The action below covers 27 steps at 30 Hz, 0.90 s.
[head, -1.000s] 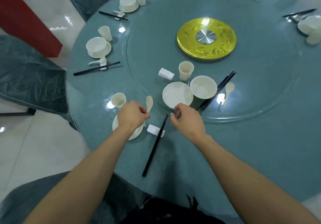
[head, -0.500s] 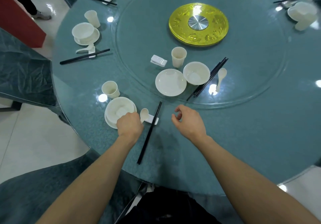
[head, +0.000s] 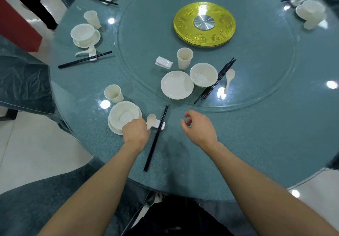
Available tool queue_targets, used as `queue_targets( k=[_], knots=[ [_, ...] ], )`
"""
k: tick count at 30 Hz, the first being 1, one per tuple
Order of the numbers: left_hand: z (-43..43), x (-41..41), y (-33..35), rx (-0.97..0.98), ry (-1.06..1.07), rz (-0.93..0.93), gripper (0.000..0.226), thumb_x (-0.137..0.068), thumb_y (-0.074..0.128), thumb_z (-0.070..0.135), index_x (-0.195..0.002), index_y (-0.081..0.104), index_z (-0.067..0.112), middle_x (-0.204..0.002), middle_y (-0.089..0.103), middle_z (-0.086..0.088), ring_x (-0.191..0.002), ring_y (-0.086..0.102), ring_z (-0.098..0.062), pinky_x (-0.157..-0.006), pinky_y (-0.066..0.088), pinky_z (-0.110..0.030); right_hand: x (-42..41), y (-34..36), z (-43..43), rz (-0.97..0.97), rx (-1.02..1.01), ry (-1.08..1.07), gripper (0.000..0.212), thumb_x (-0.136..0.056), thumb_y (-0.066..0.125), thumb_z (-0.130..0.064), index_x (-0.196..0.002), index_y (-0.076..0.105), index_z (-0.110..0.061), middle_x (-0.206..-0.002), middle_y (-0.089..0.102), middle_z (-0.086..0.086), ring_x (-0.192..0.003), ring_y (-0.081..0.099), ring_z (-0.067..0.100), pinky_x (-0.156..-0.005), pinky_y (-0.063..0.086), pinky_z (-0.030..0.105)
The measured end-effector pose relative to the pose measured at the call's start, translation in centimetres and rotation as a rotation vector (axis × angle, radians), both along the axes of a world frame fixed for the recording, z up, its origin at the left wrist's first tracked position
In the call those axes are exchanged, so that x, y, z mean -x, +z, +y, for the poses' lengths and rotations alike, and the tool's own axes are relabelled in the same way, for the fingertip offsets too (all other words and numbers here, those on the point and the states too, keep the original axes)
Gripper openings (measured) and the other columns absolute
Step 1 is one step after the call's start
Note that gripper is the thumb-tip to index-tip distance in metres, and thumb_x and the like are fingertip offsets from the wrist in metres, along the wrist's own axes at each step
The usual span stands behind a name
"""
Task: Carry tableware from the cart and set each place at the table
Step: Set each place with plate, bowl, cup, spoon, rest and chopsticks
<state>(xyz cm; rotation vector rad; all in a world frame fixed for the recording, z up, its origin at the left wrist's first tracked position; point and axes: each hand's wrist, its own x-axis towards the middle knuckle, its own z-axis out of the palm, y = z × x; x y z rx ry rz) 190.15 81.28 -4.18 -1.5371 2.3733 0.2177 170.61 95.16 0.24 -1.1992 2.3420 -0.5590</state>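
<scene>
Spoon (head: 151,120) handle hidden under my left hand (head: 135,131), fingers pinching it low centre beside the chopsticks (head: 156,140); since a second ago it has come down onto the rest (head: 162,125). Right hand (head: 199,127) loosely curled, empty.

Bright overhead light leaves white glare spots across the glossy table (head: 256,125); edges bow with wide-angle distortion; soft shadows.
</scene>
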Motion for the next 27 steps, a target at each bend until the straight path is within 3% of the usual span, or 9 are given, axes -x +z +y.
queue_targets(
  k=[8,14,16,20,27],
  knots=[
    [0.0,-0.5,0.4,-0.037,0.001,0.009,0.020,-0.087,0.069,0.038,-0.071,0.069,0.025,-0.063,0.063,0.003,-0.060,0.064,-0.021,-0.059,0.057,-0.032,0.0,0.4,0.2,0.014,0.000,0.002,0.028,-0.101,0.058,-0.040,-0.121,0.065,-0.021,-0.094,0.067,-0.009,-0.086,0.065,0.016,-0.082,0.056,0.040],
    [-0.1,-0.1,2.5,0.003,-0.063,0.078,0.015,-0.087,0.066,0.033,-0.076,0.069,0.024,-0.067,0.062,0.002,-0.065,0.063,-0.026,-0.056,0.045,-0.030,-0.1,1.1,1.1,0.020,0.032,-0.008,0.044,-0.097,0.061,-0.046,-0.136,0.058,-0.026,-0.118,0.063,-0.009,-0.090,0.065,0.015,-0.087,0.056,0.040],
    [-0.4,0.5,3.2,0.009,-0.086,0.133,0.014,-0.089,0.066,0.038,-0.090,0.074,0.027,-0.076,0.069,0.003,-0.074,0.067,-0.026,-0.061,0.049,-0.032,-0.2,1.2,1.5,-0.009,0.036,-0.014,0.056,-0.094,0.062,-0.051,-0.145,0.053,-0.029,-0.133,0.058,-0.009,-0.102,0.067,0.018,-0.091,0.057,0.042],
    [-0.5,2.5,5.5,-0.042,-0.148,0.259,0.034,-0.089,0.068,0.049,-0.118,0.073,0.032,-0.107,0.077,0.008,-0.100,0.071,-0.023,-0.081,0.057,-0.038,0.4,1.9,2.3,-0.029,0.038,-0.036,0.068,-0.094,0.064,-0.052,-0.155,0.045,-0.030,-0.149,0.049,-0.008,-0.126,0.058,0.020,-0.103,0.052,0.040],
    [-0.4,4.5,9.3,-0.162,-0.329,0.349,0.059,-0.090,0.073,0.054,-0.143,0.061,0.030,-0.141,0.065,0.005,-0.125,0.064,-0.019,-0.100,0.053,-0.039,1.7,4.1,3.7,-0.022,0.004,-0.095,0.077,-0.090,0.067,-0.055,-0.158,0.041,-0.031,-0.154,0.046,-0.006,-0.134,0.053,0.020,-0.106,0.048,0.038]
  ],
)
